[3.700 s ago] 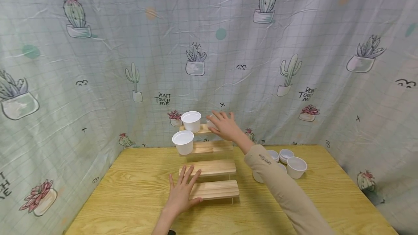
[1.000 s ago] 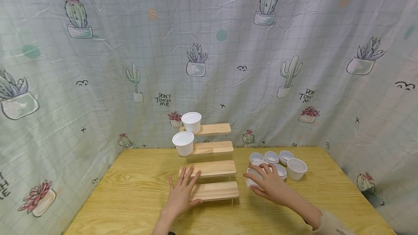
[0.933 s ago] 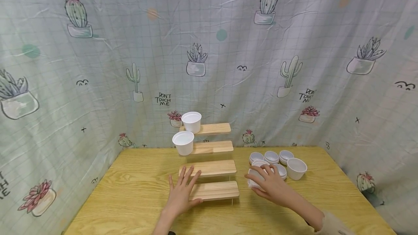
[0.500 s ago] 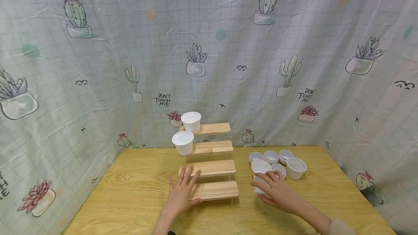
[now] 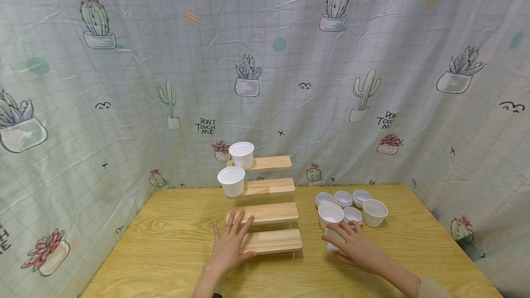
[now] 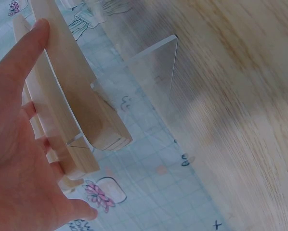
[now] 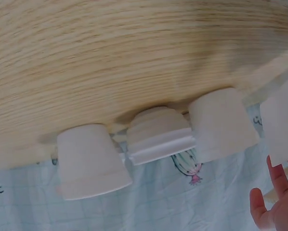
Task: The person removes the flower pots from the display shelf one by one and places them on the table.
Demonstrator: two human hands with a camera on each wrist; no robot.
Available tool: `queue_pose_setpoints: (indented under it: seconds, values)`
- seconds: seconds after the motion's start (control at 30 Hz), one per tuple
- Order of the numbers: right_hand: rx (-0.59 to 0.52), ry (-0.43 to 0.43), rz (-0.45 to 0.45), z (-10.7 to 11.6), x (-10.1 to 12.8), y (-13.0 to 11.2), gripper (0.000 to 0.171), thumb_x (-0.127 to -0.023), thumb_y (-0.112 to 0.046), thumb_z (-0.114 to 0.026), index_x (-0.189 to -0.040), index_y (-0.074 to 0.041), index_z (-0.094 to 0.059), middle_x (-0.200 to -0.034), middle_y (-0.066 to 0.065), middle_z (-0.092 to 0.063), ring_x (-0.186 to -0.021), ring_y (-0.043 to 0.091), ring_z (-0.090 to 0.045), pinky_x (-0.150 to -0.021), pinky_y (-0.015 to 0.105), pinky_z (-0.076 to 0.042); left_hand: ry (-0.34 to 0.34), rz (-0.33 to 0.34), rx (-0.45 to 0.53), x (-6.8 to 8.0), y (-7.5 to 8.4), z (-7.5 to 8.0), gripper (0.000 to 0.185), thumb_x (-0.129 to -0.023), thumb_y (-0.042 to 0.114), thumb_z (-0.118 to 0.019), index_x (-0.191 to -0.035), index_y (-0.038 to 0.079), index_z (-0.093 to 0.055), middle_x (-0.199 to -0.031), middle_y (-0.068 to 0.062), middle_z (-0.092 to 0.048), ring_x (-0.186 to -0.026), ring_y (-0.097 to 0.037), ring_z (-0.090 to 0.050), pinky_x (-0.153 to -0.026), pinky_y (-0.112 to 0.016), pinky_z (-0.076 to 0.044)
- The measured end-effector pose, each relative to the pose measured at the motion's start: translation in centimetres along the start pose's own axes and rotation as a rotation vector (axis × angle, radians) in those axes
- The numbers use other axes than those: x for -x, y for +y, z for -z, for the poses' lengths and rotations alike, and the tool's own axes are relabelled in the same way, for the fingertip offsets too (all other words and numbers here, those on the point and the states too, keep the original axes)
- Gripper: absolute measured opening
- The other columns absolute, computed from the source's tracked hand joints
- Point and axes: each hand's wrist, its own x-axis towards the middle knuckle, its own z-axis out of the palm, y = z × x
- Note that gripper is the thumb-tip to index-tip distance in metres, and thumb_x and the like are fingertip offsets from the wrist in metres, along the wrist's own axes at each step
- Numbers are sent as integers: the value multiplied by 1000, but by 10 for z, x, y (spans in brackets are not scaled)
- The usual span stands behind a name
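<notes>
A: Where is the right hand (image 5: 354,247)?

B: On the table (image 5: 174,238), at about four o'clock from the wooden steps (image 5: 265,201). Its fingers are curled round a white cup (image 5: 332,237), which sits low on the tabletop just in front of the other cups.

A: And the left hand (image 5: 228,247)?

B: It lies flat, fingers straight and spread, at the left end of the steps. The fingertips reach the second step, and the thumb rests on the lowest step (image 5: 273,241). It grasps nothing.

A: What about the other cups?

B: A cluster of cups (image 5: 352,203) stands at twelve o'clock from the right hand, near the table's far edge. The nearest one (image 5: 331,214) is just beside the held cup. Two more stand on the steps: one cup (image 5: 232,180) at the left end of the third step, another cup (image 5: 242,154) at the left end of the top step.

A: Behind all that?

B: A cloth (image 5: 290,68) printed with cactuses.
</notes>
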Motion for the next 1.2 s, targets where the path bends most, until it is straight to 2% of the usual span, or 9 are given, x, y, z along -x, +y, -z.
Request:
queue_pose_setpoints:
  seconds: [0.5,0.87,1.2]
  values:
    - [49,-47,-4,-21,8,9,50,-66,-40,-73,-110,-24,-57,-115,5,-57,-96,21,-48,-71,40,-34,0,0,7,0,-1,1,87,-65,49,-71,-139,22,-32,-146,-9,-27,-134,-37,-20,-94,-75,-13]
    - [23,-65,-16,-27,10,11,47,-69,-39,-71,-111,-24,-57,-119,4,-56,-97,21,-47,-72,41,-35,24,-26,20,0,-1,-1,87,-64,49,-71,-137,20,-35,-144,-10,-29,-132,-39,-23,-92,-77,-12]
    - [23,-60,-18,-29,9,12,44,-73,-40,-68,-112,-25,-55,-120,3,-56,-97,20,-48,-72,43,-36,-7,0,16,0,-3,-3,88,-65,51,-70,-139,23,-32,-146,-8,-26,-135,-36,-19,-95,-75,-8]
